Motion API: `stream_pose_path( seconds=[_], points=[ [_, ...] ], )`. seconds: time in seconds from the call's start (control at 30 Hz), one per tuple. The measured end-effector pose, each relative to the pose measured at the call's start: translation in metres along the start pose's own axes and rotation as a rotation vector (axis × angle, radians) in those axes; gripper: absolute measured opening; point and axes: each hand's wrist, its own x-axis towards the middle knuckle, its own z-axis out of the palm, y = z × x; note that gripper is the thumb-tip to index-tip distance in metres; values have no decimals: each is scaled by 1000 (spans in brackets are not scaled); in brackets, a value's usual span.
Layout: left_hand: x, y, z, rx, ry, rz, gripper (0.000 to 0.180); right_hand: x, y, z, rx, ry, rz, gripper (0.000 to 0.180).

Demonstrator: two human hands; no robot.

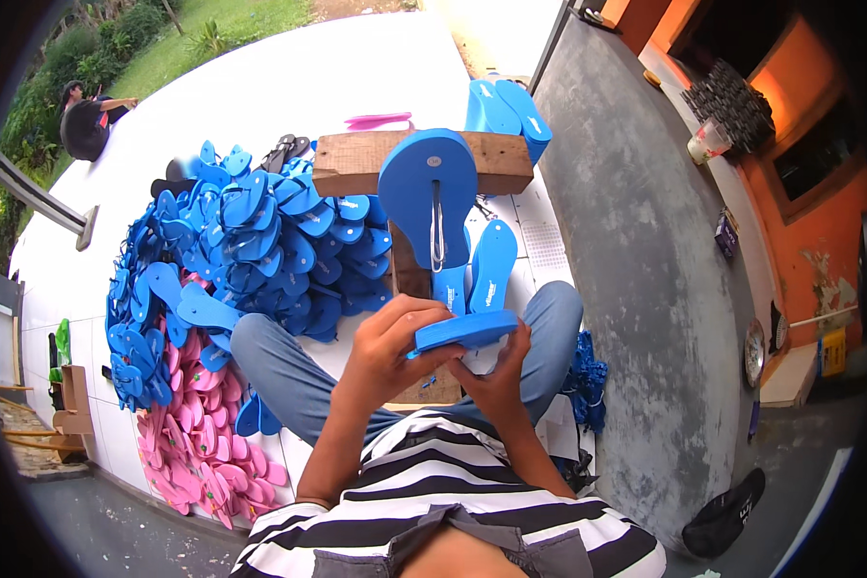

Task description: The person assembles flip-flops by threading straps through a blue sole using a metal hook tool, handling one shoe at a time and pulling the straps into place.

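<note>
- Grasping, with the left hand [387, 339], the left end of a flat blue foam sandal sole [467, 329], curling the fingers over its edge.
- Grasping the same sole's right end with the right hand [499, 378], from the near side; unable to tell how far the fingers reach beneath.
- Holding that sole above the lap, between the knees of blue-grey cloth trousers [294, 371].
- Facing, farther off, a large blue foam sole with a narrow white loop [422, 173], before a rough brown wooden crossbeam [345, 166].
- Having on the left a broad heap of blue foam sandals [250, 207] and, nearer, a heap of pink foam sandals [223, 448].
- Having on the right, beside the knee, tangled blue pieces [588, 380].
</note>
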Motion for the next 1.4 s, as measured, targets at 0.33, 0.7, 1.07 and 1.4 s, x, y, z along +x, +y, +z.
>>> stream_pose_path(
  seconds=[0.33, 0.7, 1.07, 1.4],
  points=[
    [28, -7, -28, 96, 78, 206, 38, 101, -54, -11, 106, -54, -559, 48],
    [47, 2, -33, 90, 142, 104, 37, 117, -65, -13, 61, -26, -457, 46],
    [48, 1, -30, -106, 147, -64, 33, 109, -73, -12, 234, -90, -137, 41],
    [43, -7, -21, -91, 196, 44, 32, 107, -61, -8, 130, -19, -347, 40]
  ],
)
